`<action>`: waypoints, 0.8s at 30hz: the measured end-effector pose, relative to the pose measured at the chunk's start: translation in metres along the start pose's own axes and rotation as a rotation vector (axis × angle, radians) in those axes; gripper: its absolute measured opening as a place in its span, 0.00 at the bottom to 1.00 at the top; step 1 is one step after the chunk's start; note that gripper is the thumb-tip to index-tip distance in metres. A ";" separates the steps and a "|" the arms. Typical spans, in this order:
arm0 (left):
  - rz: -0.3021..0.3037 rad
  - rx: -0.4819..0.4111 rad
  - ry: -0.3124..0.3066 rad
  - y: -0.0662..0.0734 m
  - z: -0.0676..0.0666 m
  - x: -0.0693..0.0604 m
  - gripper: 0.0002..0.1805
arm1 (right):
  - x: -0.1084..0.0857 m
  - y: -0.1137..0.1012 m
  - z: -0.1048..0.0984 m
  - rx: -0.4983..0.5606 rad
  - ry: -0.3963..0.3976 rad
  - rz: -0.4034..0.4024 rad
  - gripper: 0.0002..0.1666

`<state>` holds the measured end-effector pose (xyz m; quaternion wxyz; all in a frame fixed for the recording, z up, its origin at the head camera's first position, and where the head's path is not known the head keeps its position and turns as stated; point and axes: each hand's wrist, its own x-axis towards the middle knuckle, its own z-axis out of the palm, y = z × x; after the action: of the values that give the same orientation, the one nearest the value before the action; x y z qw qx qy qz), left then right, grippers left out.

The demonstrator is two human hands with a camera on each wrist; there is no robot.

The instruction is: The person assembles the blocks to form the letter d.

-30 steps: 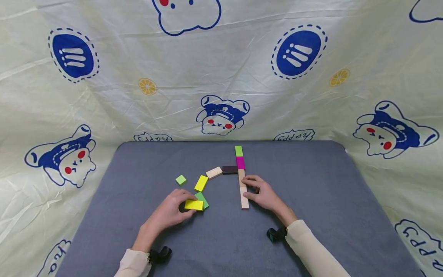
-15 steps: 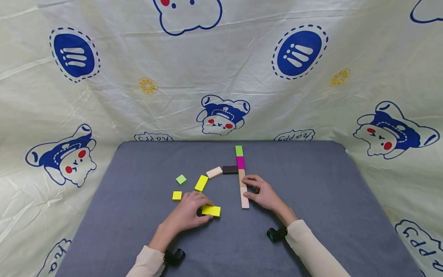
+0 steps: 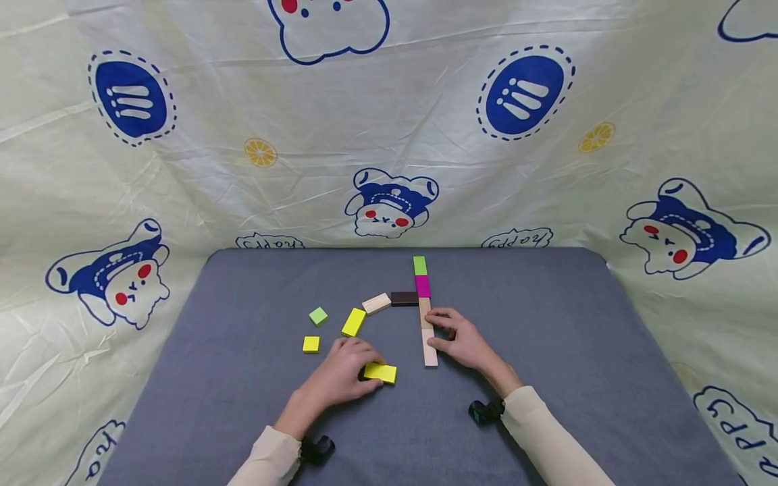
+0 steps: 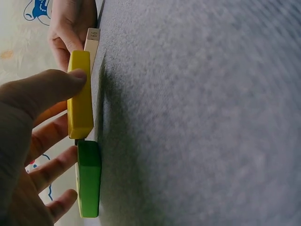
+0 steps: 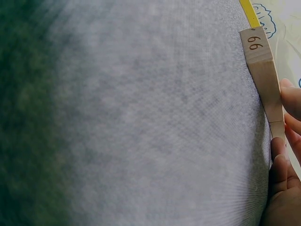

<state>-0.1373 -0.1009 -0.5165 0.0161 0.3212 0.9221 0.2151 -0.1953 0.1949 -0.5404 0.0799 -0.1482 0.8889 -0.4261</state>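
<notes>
My left hand (image 3: 340, 376) pinches a yellow block (image 3: 381, 373) between thumb and fingers. In the left wrist view, a green block (image 4: 89, 179) lies just beyond that yellow block, near the other fingertips; in the head view the hand hides it. My right hand (image 3: 464, 337) rests beside a straight column of blocks, its fingertips touching the right side of the pale block (image 3: 429, 351) and the tan block (image 3: 424, 312). Above these in the column come a magenta block (image 3: 422, 286) and a light green block (image 3: 419, 265). The pale block's end bears the number 66 in the right wrist view.
A dark block (image 3: 404, 299) abuts the column's left side. From it a pale block (image 3: 377, 304) and a yellow block (image 3: 354, 322) curve toward my left hand. A small green block (image 3: 318, 316) and a small yellow block (image 3: 311, 344) lie apart on the grey table (image 3: 243, 297).
My left hand has carried the yellow block rightward and slightly nearer, off the spot by the green block. The small yellow block at left has come into sight. The right hand stays put.
</notes>
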 end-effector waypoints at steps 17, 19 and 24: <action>-0.026 0.033 0.001 0.001 0.007 0.003 0.16 | -0.001 0.000 -0.001 0.012 0.010 -0.007 0.29; -0.034 0.035 -0.007 0.001 0.007 0.003 0.16 | -0.001 0.000 0.000 0.013 0.007 -0.003 0.29; -0.042 -0.001 0.004 0.000 0.005 0.002 0.17 | -0.001 -0.001 0.000 0.008 0.005 -0.001 0.29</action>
<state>-0.1383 -0.0973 -0.5203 0.0189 0.3014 0.9286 0.2158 -0.1944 0.1949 -0.5393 0.0780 -0.1472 0.8873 -0.4301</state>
